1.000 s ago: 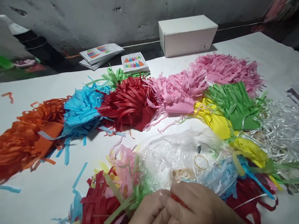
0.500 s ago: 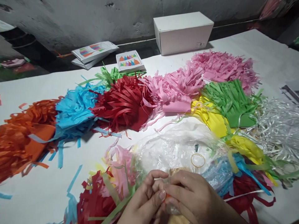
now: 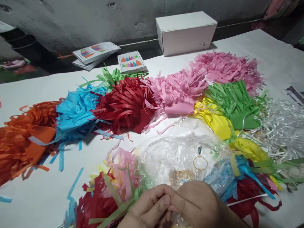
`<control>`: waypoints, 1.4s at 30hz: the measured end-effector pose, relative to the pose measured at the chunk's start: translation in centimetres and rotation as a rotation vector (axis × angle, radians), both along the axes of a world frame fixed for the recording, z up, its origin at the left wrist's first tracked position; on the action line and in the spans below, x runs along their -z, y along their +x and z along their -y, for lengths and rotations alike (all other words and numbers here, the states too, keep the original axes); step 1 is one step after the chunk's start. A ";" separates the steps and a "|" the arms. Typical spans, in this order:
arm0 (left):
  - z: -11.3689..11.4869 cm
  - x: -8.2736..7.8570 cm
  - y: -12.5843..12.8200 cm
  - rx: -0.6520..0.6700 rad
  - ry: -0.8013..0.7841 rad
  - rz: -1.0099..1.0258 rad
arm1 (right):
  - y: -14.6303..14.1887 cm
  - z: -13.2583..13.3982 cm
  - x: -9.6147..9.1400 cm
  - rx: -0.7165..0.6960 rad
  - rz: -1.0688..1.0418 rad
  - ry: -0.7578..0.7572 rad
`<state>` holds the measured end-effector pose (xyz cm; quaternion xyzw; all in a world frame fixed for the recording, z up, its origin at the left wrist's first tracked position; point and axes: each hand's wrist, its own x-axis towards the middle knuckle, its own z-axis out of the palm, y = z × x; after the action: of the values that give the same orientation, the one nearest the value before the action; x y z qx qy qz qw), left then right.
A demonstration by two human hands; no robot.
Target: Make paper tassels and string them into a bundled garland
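My left hand (image 3: 152, 205) and my right hand (image 3: 198, 202) meet at the bottom centre, fingers closed and pressed together. Whatever they pinch is hidden behind the fingers. Crumpled clear plastic (image 3: 179, 220) shows just below them. Beyond my fingertips spreads a clear plastic bag (image 3: 166, 152) with a strip of brown tape (image 3: 181, 175) on it. On the bag lies a thin yellow rubber band (image 3: 200, 163). Red fringed paper (image 3: 95, 202) and pink paper strips (image 3: 123, 167) sit left of my hands; blue paper under plastic (image 3: 220, 174) is on the right.
Fringed paper bundles arc across the white table: orange (image 3: 28, 136), blue (image 3: 76, 110), dark red (image 3: 125, 104), pink (image 3: 179, 85), yellow (image 3: 213, 120) and green (image 3: 235, 101). Silver strands (image 3: 285, 126) lie at right. A white box (image 3: 187, 34) and printed cards (image 3: 131, 61) stand at the back.
Both hands have dropped slightly and closed more tightly together. The orange bit seen between the fingertips is now covered. More of the brown tape shows beyond them.
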<state>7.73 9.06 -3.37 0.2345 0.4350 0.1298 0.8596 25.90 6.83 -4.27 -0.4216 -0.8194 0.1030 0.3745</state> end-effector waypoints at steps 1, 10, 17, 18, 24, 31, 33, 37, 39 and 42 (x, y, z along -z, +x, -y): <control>-0.3 -0.1 -0.1 0.041 0.026 -0.003 | 0.0 0.1 0.1 -0.011 0.009 -0.004; -0.2 0.7 -1.0 0.114 0.075 -0.004 | 0.5 0.0 -0.1 -0.116 -0.301 -0.352; 0.1 0.6 -0.5 0.079 0.121 0.028 | 1.2 -0.6 -0.5 -0.158 -0.500 -0.493; 0.2 0.5 -0.3 0.072 0.120 0.023 | 1.3 -0.7 -0.5 -0.159 -0.513 -0.525; 0.4 0.6 0.4 0.010 0.063 0.049 | 1.7 -0.9 -0.9 -0.128 -0.448 -0.563; -0.1 0.0 0.6 -0.091 0.076 -0.018 | 1.2 -0.9 -0.5 -0.085 -0.541 -0.709; 0.0 -0.2 0.7 -0.127 0.089 -0.021 | 1.1 -0.8 -0.5 -0.038 -0.647 -0.875; 0.2 0.0 1.0 -0.145 0.171 -0.033 | 1.6 -0.4 -0.4 0.004 -0.802 -1.062; 0.2 0.2 1.1 -0.165 0.184 -0.041 | 2.0 0.0 -0.3 0.078 -0.845 -1.098; 0.1 0.0 1.1 -0.186 0.200 -0.077 | 2.2 0.3 -0.2 0.185 -0.841 -1.118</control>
<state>8.84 8.95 -3.40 0.2824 0.4725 0.2426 0.7988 28.14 6.54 -4.10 -0.5432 -0.3902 0.6306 0.3939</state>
